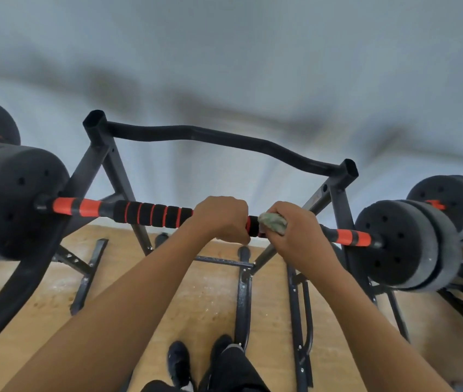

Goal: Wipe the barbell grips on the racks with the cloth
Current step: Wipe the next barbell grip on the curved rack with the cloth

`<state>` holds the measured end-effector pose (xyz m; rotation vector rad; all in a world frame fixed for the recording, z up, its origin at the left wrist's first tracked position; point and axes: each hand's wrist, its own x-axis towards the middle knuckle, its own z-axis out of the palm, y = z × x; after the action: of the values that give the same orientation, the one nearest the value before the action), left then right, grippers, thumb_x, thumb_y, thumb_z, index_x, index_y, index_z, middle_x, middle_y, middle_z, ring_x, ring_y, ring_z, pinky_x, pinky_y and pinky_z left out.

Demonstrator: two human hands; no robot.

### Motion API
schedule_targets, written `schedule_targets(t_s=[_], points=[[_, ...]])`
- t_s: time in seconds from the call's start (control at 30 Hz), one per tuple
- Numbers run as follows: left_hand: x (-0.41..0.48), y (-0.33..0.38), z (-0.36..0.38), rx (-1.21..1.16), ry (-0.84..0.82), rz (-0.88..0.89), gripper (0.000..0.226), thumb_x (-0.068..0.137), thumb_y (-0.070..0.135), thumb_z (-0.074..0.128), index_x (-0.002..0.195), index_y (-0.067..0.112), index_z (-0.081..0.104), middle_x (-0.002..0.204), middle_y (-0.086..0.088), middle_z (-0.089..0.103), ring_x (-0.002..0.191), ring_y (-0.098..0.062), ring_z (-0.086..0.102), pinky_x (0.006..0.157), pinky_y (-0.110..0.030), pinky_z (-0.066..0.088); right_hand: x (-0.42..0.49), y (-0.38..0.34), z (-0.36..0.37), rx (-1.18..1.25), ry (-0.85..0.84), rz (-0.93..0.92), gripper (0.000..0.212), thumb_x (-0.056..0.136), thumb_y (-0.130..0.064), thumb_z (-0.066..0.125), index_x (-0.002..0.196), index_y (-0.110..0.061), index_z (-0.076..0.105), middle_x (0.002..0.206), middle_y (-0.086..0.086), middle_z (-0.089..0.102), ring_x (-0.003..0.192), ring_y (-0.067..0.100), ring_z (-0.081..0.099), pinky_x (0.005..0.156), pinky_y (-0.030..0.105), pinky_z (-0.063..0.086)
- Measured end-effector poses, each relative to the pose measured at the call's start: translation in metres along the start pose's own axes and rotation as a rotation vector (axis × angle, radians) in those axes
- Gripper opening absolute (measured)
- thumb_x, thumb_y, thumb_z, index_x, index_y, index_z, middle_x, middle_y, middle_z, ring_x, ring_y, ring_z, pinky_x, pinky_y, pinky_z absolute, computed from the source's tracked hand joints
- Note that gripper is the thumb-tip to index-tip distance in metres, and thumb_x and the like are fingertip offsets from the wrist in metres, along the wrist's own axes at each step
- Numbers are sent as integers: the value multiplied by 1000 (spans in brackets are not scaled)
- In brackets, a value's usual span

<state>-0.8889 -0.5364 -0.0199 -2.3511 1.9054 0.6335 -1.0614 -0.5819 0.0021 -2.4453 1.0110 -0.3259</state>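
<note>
While the left hand [220,219] gripped the grip [154,215], the right hand [295,230] clutched the cloth [272,222] around the left-to-right bar beside it.

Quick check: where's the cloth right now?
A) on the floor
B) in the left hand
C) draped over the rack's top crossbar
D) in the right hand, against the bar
D: the right hand holds the cloth against the barbell, while the left hand grips the barbell bare.
</note>
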Motion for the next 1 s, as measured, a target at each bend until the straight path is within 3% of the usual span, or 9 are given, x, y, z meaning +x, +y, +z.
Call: schedule_targets(t_s=[0.17, 0.27, 0.37, 0.5, 0.63, 0.77, 0.83, 0.9, 1.0], points=[[-13, 2, 15, 121, 240, 18, 17, 88, 33, 66, 80, 21, 56, 67, 4, 55, 56, -15, 54, 56, -29, 42, 12, -7, -2, -58, -42, 25, 4, 93, -13, 66, 92, -9, 66, 83, 5, 67, 77, 21, 63, 76, 35, 53], [-18, 2, 32, 224, 413, 67, 24, 91, 27, 61, 72, 21, 48, 59, 5, 46, 48, -13, 41, 54, -29, 34, 11, -9, -5, -124, -47, 42, 9, 96, -23, 63, 89, -20, 58, 80, 0, 61, 74, 20, 58, 70, 34, 48], [-23, 3, 48, 245, 561, 87, 38, 76, 17, 74, 61, 19, 40, 48, 6, 37, 39, -15, 31, 47, -26, 24, 6, -14, -1, -147, -38, 44, 10, 95, -19, 62, 88, -16, 56, 81, 0, 60, 76, 18, 57, 71, 31, 47], [-26, 2, 63, 293, 705, 94, 34, 74, 11, 80, 62, 18, 48, 49, 2, 42, 43, -17, 36, 45, -28, 32, 12, -18, 0, -156, -29, 55, 12, 93, -23, 61, 87, -13, 59, 75, 0, 62, 72, 18, 60, 72, 40, 57], [-33, 7, 53, 257, 644, 68, 32, 80, 26, 76, 79, 19, 44, 62, 6, 40, 51, -17, 42, 50, -29, 33, 8, -17, -4, -91, -67, 68, 16, 96, -24, 62, 91, -9, 65, 80, 3, 64, 74, 15, 60, 70, 26, 49], [-26, 6, 2, 165, 143, 80, 37, 78, 50, 76, 90, 22, 54, 71, 8, 55, 64, -16, 58, 59, -28, 39, -6, -14, -16, -19, -176, 35, 14, 93, -22, 68, 90, -8, 68, 81, 1, 66, 73, 12, 60, 66, 24, 45], [-23, 9, -3, 86, -38, 53, 26, 79, 45, 71, 83, 21, 62, 62, 8, 66, 58, -12, 66, 59, -24, 44, -9, -12, -14, -69, -145, 25, 10, 91, -22, 69, 88, -14, 65, 76, -5, 62, 66, 9, 55, 62, 21, 41], [-22, 10, 8, 41, -20, 31, 19, 82, 38, 66, 75, 21, 60, 61, 7, 67, 53, -13, 63, 59, -25, 48, -11, -11, -7, -47, -52, 0, 9, 88, -18, 71, 83, -15, 63, 70, -4, 61, 64, 11, 55, 61, 23, 44], [-26, 10, 17, 125, 178, 61, 21, 86, 38, 65, 76, 22, 57, 66, 4, 58, 55, -14, 55, 59, -29, 47, -6, -14, -1, -26, -19, 32, 11, 88, -18, 69, 83, -13, 61, 70, 0, 61, 64, 15, 56, 62, 29, 47]])
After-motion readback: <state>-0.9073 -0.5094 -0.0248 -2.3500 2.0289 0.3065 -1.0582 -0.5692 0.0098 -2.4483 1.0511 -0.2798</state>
